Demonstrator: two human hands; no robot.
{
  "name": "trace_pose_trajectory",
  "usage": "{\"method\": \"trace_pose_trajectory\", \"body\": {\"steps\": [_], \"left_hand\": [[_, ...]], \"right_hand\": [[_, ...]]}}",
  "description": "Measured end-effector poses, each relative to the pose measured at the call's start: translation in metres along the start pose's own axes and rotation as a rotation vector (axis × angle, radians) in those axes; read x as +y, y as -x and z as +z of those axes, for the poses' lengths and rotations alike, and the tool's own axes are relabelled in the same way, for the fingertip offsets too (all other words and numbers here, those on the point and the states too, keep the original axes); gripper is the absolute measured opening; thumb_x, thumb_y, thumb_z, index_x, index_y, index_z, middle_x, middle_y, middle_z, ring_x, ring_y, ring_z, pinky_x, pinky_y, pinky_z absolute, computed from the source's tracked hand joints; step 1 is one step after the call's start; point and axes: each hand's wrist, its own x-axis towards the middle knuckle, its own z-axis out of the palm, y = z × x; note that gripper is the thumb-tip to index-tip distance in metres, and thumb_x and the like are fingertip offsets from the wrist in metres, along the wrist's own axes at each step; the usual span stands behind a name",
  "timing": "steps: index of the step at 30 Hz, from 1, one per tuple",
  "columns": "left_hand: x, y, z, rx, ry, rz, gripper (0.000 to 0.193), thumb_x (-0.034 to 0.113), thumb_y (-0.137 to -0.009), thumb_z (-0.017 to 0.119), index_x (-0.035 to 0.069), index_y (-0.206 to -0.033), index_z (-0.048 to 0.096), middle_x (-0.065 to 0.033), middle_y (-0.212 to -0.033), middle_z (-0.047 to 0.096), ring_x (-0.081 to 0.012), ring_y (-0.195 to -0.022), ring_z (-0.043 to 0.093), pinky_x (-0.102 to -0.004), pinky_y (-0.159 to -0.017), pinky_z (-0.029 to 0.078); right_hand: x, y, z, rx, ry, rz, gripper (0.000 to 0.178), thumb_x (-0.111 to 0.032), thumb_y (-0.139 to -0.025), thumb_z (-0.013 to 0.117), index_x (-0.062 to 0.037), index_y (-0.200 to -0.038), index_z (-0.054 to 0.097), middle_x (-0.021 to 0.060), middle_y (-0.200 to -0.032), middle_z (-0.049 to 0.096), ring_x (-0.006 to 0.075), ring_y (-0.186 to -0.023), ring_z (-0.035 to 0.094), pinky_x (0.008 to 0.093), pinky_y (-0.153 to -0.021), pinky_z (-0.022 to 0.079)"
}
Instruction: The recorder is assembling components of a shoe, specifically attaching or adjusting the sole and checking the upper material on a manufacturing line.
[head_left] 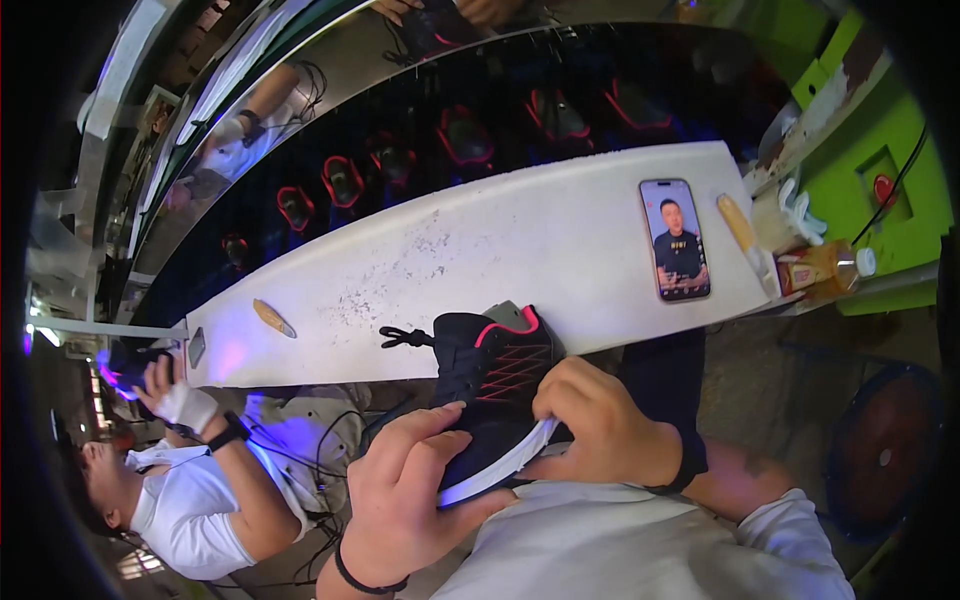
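Note:
A black sneaker with pink-red trim and lacing lines is held in front of my body, off the table's near edge. Its white sole edge faces me. Around the toe end my left hand is closed, thumb low by the sole and fingers over the upper. My right hand grips the sole along the right side, fingers curled against the white edge. Black laces stick out to the left of the shoe's collar. The sole's underside is hidden.
The white table holds a lit phone, two yellow-handled tools and a dark phone-like object. Several black-and-red shoes line the dark strip beyond. A bottle stands right. A co-worker is at left.

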Motion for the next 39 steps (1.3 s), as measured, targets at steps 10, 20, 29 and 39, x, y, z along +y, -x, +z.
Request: {"method": "trace_pose_trajectory", "body": {"steps": [10, 20, 29, 39], "left_hand": [[-0.002, -0.007, -0.003, -0.042, -0.095, 0.121, 0.054, 0.033, -0.061, 0.094, 0.001, -0.094, 0.066, -0.0153, -0.095, 0.073, -0.03, -0.081, 0.072, -0.0393, -0.081, 0.061], [-0.077, 0.016, -0.012, -0.081, 0.266, -0.006, 0.061, 0.048, -0.062, 0.093, 0.004, -0.093, 0.066, -0.0184, -0.104, 0.072, -0.0321, -0.102, 0.071, -0.0474, -0.101, 0.051], [-0.142, 0.025, 0.006, -0.467, 0.703, -0.833, 0.079, 0.043, -0.079, 0.08, -0.01, -0.131, 0.055, -0.0193, -0.115, 0.068, -0.0236, -0.104, 0.066, -0.0354, -0.092, 0.052], [-0.084, -0.054, 0.072, 0.438, 0.784, -0.17, 0.131, 0.035, -0.058, 0.099, 0.008, -0.156, 0.017, -0.0175, -0.152, 0.028, -0.0313, -0.133, 0.047, -0.0469, -0.105, 0.044]], "right_hand": [[0.001, 0.002, 0.017, 0.122, -0.096, -0.182, 0.035, -0.01, -0.06, 0.079, -0.0066, -0.085, 0.054, 0.0103, -0.088, 0.051, 0.032, -0.083, 0.056, 0.0416, -0.073, 0.047], [0.026, -0.028, 0.029, -0.073, 0.079, 0.022, 0.048, -0.02, -0.055, 0.085, -0.0055, -0.089, 0.055, 0.0098, -0.089, 0.051, 0.0294, -0.085, 0.058, 0.0397, -0.073, 0.049], [0.028, -0.053, 0.032, -0.101, -0.124, 0.023, 0.042, -0.022, -0.068, 0.086, -0.0044, -0.095, 0.06, 0.0107, -0.09, 0.056, 0.0268, -0.077, 0.06, 0.0365, -0.067, 0.05], [0.02, -0.122, -0.084, 0.382, -0.645, -0.005, 0.077, -0.05, -0.077, 0.084, 0.0002, -0.126, 0.055, 0.0099, -0.105, 0.065, 0.0159, -0.099, 0.064, 0.0289, -0.091, 0.05]]}}
